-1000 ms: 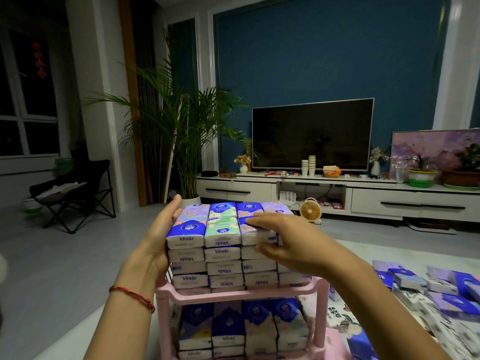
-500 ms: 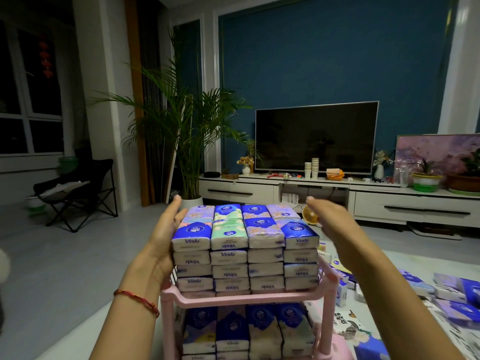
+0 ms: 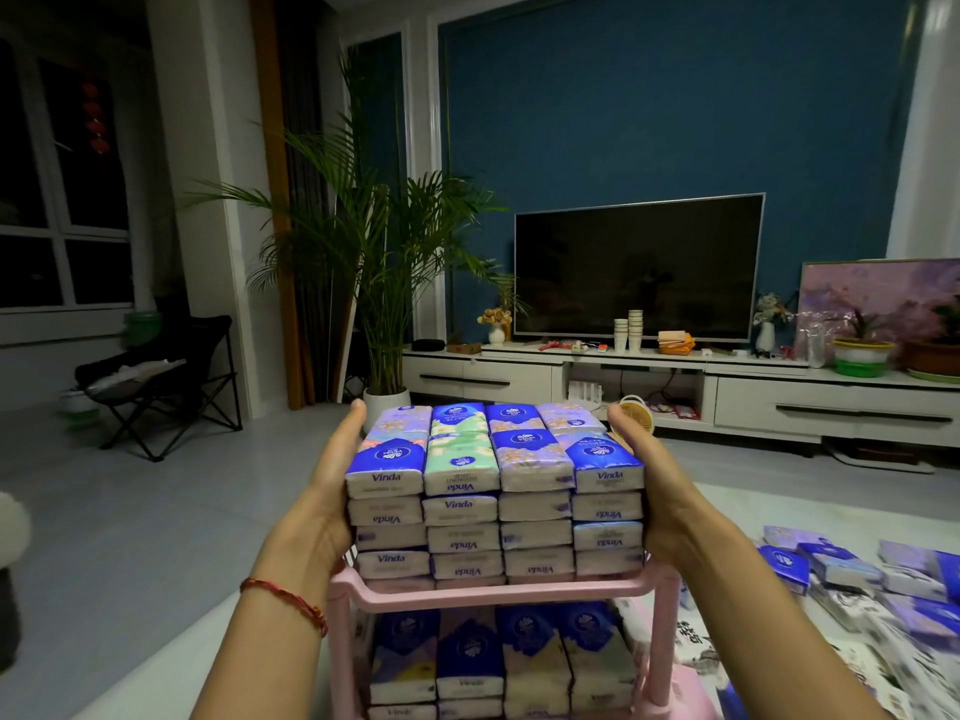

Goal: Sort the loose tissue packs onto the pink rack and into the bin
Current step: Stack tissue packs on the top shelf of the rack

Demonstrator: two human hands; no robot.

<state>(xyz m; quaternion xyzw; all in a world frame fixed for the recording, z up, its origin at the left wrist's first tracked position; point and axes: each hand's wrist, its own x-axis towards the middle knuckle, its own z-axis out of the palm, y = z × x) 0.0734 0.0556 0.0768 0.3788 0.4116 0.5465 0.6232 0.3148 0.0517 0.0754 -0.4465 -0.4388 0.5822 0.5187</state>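
On the top shelf of the pink rack (image 3: 498, 595) sits a block of stacked tissue packs (image 3: 493, 491), four columns wide. The left hand (image 3: 324, 491) presses flat against the block's left side, the right hand (image 3: 649, 480) against its right, fingers straight and together. More packs fill the shelf below; loose packs (image 3: 852, 569) lie right of the rack.

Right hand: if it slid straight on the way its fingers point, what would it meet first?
Probably the small fan just past the right hand, though depth is unclear; the fan may sit lower, on the floor.
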